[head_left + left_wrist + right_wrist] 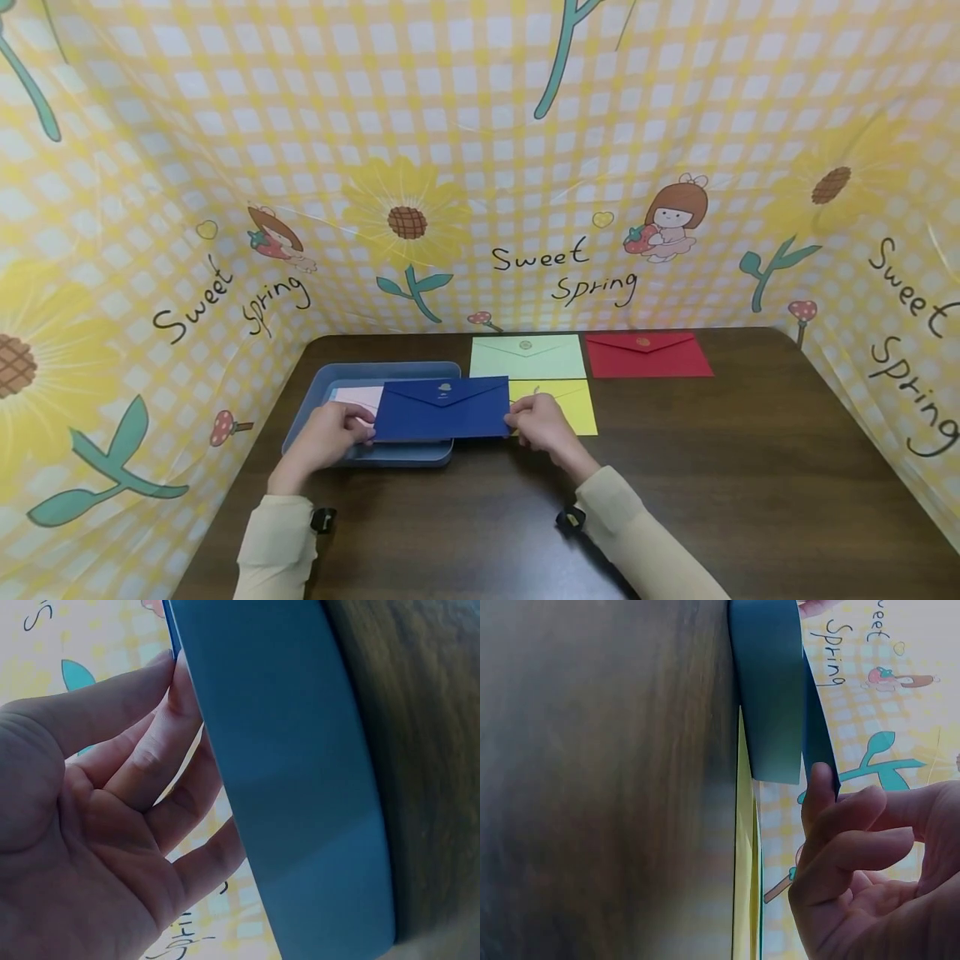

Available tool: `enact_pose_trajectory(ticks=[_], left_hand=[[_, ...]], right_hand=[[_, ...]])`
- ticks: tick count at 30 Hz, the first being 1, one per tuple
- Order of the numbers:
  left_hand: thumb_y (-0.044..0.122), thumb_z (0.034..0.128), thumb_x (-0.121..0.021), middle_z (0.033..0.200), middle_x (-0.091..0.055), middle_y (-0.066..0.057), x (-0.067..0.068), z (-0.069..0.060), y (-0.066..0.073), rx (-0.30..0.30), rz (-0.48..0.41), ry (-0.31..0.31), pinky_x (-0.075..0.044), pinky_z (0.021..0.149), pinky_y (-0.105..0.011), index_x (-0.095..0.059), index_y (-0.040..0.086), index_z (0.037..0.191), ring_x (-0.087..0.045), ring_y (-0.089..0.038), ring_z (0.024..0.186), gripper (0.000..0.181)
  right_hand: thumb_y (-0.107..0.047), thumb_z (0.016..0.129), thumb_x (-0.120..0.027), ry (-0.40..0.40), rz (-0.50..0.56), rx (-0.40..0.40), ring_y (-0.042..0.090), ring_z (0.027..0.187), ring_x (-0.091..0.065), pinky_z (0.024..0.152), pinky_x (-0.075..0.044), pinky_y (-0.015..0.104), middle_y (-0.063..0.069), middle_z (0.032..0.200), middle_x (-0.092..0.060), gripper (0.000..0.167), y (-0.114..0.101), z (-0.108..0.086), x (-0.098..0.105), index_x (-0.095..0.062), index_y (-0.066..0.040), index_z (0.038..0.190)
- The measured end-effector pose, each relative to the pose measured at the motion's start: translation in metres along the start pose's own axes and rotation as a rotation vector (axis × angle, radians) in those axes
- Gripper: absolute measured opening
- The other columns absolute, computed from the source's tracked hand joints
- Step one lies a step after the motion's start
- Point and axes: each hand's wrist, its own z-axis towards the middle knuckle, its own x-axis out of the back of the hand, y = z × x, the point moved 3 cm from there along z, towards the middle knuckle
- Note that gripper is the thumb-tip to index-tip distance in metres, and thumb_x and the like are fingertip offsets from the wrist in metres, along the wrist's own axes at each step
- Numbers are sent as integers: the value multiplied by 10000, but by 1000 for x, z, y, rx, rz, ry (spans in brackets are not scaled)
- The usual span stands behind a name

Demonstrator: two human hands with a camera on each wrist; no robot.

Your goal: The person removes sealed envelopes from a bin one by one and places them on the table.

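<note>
A dark blue envelope (pixel 442 421) is held by its two ends, partly over a blue-grey tray (pixel 393 456) and partly past the tray's right side. My left hand (pixel 324 437) pinches the envelope's left end between thumb and fingers. At the opposite end, my right hand (pixel 543 425) pinches the right edge, in front of a yellow envelope (pixel 576 408) on the table. In the right wrist view, the blue envelope (pixel 820 727) rises above the tray's rim. A pale pink envelope (pixel 360 397) lies in the tray, largely covered by the blue one.
Behind the yellow envelope lies a light green envelope (pixel 525 367), with a red envelope (pixel 648 360) to its right. Everything sits on a dark wooden table (pixel 720 467). A yellow checked cloth (pixel 465 100) hangs behind and along both sides.
</note>
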Motion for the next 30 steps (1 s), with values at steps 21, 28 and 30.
enact_pose_trajectory(ticks=[21,28,30], left_hand=[[42,966,-720,851,-704,-22,0,0,2,-88,120,63,-501,742,-382,-747,-27,1140,-604,-179,783,189],[71,1004,-667,1135,-682,-276,24,-8,-10,-78,223,257,-512,866,-616,-691,-94,1257,-646,-445,1027,302],[116,1018,-659,1289,-607,-344,30,-11,-15,-38,241,253,-431,929,-733,-657,-81,1327,-573,-543,1171,366]], right_hand=[[-17,988,-646,-5,46,-25,159,521,-485,468,-351,241,69,656,-566,103,8,1,16,-702,52,1041],[-16,986,-641,11,35,-48,158,500,-444,471,-349,250,53,631,-527,107,11,1,23,-702,45,1050],[-22,989,-641,18,26,-56,155,495,-432,473,-352,250,48,638,-524,125,12,2,25,-702,46,1075]])
